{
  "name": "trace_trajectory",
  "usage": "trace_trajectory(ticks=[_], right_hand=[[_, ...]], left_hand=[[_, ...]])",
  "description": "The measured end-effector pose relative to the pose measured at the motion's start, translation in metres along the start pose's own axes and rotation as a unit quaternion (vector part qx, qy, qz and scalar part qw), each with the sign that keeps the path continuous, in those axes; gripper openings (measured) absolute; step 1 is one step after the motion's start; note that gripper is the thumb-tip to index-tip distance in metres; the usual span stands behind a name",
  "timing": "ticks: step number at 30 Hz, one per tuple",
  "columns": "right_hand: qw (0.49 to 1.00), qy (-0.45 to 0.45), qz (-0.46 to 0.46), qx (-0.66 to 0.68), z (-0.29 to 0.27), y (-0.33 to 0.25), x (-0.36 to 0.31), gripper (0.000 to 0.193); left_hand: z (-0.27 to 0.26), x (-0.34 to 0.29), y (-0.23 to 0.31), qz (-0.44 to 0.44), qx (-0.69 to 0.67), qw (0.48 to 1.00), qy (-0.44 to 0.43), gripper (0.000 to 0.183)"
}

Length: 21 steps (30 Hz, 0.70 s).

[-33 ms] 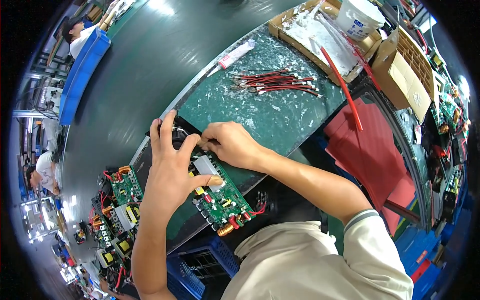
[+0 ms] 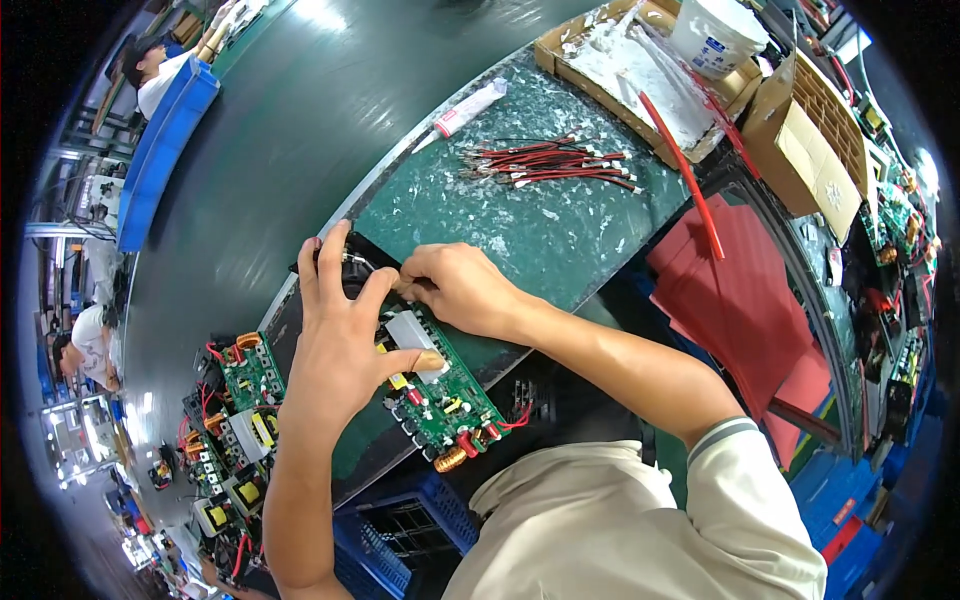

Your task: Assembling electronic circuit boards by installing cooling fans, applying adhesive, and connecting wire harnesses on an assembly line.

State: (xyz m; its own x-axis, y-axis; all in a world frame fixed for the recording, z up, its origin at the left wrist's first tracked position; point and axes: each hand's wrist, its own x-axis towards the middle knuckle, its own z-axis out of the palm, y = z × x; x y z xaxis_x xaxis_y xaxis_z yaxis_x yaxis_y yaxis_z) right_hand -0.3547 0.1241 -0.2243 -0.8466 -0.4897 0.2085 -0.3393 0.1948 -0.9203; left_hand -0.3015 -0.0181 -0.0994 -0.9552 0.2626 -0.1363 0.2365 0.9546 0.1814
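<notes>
Now the green circuit board (image 2: 460, 385) sits right of the left hand (image 2: 340, 350), under its thumb | left: spread apart | right hand (image 2: 465, 290): curled, far end, can't tell if clamped

Your lighting's pretty bright and even, with hard white glare at the top of that shiny dark green strip (image 2: 270, 180) and bright patches blowing out at lower left. Your hands (image 2: 335, 345) look sharp enough, just softly shaded. The fisheye bends the edge of your surface (image 2: 430, 220), stuff near the rim goes smeary, and the corners fade to black.
</notes>
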Motion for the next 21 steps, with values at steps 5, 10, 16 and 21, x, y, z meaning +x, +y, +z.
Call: trace_trajectory(ticks=[5,10,16,21], right_hand=[[1.0,-0.023,-0.004,-0.012,-0.002,0.0,0.002,0.008],[0.998,-0.04,-0.029,-0.04,-0.001,0.004,0.001,0.009],[0.999,0.001,-0.047,0.005,0.004,0.009,-0.003,0.007],[1.0,0.009,-0.026,0.0,0.004,0.005,-0.004,0.008]], left_hand=[[0.003,0.001,-0.002,0.026,0.022,0.999,0.014,0.074],[0.003,0.0,0.001,0.014,0.011,1.0,0.009,0.073],[0.003,-0.001,0.002,0.009,0.006,1.0,0.012,0.072],[0.003,-0.002,0.003,0.003,0.018,1.0,0.014,0.072]])
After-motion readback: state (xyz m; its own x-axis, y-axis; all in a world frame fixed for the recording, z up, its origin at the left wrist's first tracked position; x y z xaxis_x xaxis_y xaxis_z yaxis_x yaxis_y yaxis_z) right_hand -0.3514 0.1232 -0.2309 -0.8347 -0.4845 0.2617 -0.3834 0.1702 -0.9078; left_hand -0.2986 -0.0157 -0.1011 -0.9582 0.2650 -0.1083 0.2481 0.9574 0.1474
